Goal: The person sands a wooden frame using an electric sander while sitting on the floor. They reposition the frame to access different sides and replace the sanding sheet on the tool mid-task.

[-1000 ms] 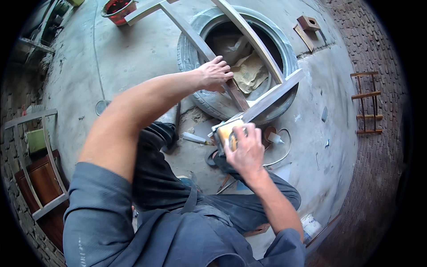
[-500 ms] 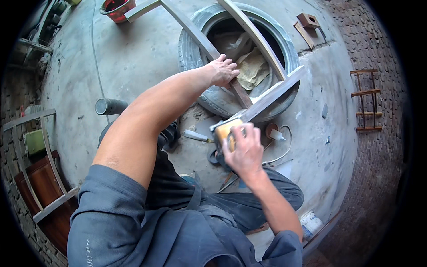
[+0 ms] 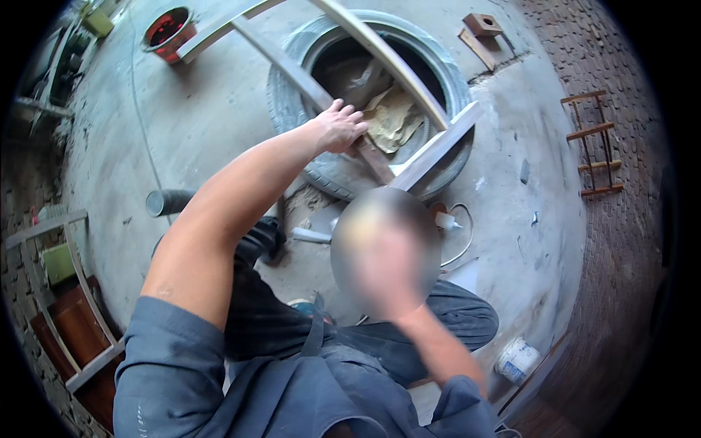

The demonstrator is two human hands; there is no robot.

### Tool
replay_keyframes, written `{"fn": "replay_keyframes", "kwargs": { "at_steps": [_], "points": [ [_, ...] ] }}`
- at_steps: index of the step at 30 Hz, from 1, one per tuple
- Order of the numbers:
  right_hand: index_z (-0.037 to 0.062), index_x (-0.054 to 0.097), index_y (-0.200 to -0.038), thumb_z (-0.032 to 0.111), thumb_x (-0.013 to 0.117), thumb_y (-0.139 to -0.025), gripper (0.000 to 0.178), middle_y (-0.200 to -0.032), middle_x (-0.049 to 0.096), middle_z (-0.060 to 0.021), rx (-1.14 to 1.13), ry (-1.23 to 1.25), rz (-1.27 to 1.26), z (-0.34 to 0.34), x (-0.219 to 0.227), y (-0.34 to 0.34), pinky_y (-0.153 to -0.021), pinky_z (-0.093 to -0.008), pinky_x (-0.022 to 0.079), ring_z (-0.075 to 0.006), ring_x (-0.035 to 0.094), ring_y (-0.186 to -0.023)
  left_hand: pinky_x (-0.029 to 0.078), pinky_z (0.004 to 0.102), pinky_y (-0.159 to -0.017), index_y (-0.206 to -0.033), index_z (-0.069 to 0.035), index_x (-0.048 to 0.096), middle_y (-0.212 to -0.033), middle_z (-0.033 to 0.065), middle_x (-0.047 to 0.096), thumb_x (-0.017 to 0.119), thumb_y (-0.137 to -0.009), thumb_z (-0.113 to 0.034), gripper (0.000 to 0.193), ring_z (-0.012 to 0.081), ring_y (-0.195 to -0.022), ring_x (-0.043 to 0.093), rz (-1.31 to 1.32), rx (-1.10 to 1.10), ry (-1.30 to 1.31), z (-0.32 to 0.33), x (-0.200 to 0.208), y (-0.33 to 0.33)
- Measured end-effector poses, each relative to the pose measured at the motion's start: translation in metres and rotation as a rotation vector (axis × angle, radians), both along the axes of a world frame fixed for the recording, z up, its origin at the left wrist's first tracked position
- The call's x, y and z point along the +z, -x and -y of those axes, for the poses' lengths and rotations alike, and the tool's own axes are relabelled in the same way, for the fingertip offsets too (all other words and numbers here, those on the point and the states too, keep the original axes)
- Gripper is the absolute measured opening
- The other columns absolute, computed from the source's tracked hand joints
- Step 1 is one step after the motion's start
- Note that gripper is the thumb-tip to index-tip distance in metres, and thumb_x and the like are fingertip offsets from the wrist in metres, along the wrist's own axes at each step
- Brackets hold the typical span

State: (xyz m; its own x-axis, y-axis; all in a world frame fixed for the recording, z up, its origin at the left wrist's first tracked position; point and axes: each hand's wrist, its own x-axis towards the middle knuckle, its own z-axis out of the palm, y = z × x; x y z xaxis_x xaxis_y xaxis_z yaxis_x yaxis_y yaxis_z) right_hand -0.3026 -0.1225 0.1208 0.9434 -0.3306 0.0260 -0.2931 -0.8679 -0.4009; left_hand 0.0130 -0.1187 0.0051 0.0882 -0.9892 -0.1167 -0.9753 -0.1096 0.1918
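A pale wooden frame (image 3: 281, 64) of joined bars, maybe part of a chair, lies across a large tyre (image 3: 286, 109). My left hand (image 3: 342, 128) grips one of its bars, fingers laid over the top. Close to the frame's near corner is my right hand (image 3: 398, 270), hidden with its tool by a blurred patch. A yellow smear there matches the yellow power sander (image 3: 363, 230) that it held in the earlier picture. Whether the sander touches the wood cannot be seen. Crumpled tan paper (image 3: 394, 120) lies inside the tyre.
Near the tyre lie a small white bottle (image 3: 447, 220) and a white tube (image 3: 311, 235). A red-stained bucket (image 3: 169, 36) stands far left, a wooden block (image 3: 483, 24) far right. Wooden frames (image 3: 595, 142) lean at the right; a white tub (image 3: 518, 360) is near right.
My view has shifted, so the tyre and frame appear a little further left. My left hand keeps its place on the bar. The right hand and sander are now blurred out.
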Motion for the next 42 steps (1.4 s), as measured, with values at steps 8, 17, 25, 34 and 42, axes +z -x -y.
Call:
{"fn": "replay_keyframes", "kwargs": {
  "at_steps": [8,17,25,34,42],
  "points": [
    [0.0066,0.063,-0.115,0.015,0.084,-0.081,0.041,-0.117,0.059,-0.0173,-0.262,-0.149,0.223,0.003,-0.008,0.027,-0.094,-0.0461,0.053,-0.0372,0.06,-0.11,0.037,0.0495,-0.105,-0.114,-0.012,0.061,-0.113,0.0086,0.06,0.084,-0.083,-0.039,0.047,0.0293,-0.116,0.056,-0.045,-0.009,0.047,-0.004,0.005,0.002],
    [0.0047,0.064,-0.118,0.026,0.085,-0.085,0.044,-0.111,0.071,-0.0213,-0.759,-0.279,0.25,0.291,-0.033,-0.066,-0.093,-0.0445,0.054,-0.0346,0.069,-0.103,0.037,0.0495,-0.105,-0.112,-0.012,0.062,-0.111,0.0093,0.059,0.082,-0.083,-0.036,0.043,0.0287,-0.115,0.056,-0.004,0.007,0.066,-0.008,0.007,0.002],
    [0.0001,0.063,-0.116,0.035,0.083,-0.081,0.053,-0.108,0.072,-0.0168,-0.786,-0.297,0.273,0.485,-0.025,-0.104,-0.087,-0.0416,0.056,-0.0267,0.069,-0.097,0.035,0.052,-0.111,-0.116,-0.012,0.064,-0.115,0.0094,0.06,0.081,-0.084,-0.036,0.043,0.0292,-0.119,0.056,0.017,-0.003,0.083,0.008,0.007,0.01],
    [0.0071,0.06,-0.119,0.03,0.084,-0.082,0.05,-0.112,0.063,-0.0208,-0.448,0.091,0.051,0.291,-0.01,-0.085,-0.093,-0.0514,0.054,-0.0413,0.066,-0.106,0.037,0.0515,-0.108,-0.116,-0.013,0.062,-0.116,0.009,0.06,0.077,-0.089,-0.03,0.035,0.029,-0.119,0.057,0.005,0.011,-0.002,0.0,0.004,0.006],
    [0.009,0.061,-0.12,0.019,0.08,-0.082,0.044,-0.114,0.055,-0.0169,-0.086,0.08,0.007,0.07,0.026,-0.027,-0.086,-0.0514,0.056,-0.0405,0.059,-0.105,0.036,0.0473,-0.109,-0.118,-0.016,0.062,-0.117,0.007,0.061,0.075,-0.091,-0.03,0.033,0.027,-0.121,0.057,0.06,0.057,-0.025,0.0,0.007,0.007]
  ]
}}
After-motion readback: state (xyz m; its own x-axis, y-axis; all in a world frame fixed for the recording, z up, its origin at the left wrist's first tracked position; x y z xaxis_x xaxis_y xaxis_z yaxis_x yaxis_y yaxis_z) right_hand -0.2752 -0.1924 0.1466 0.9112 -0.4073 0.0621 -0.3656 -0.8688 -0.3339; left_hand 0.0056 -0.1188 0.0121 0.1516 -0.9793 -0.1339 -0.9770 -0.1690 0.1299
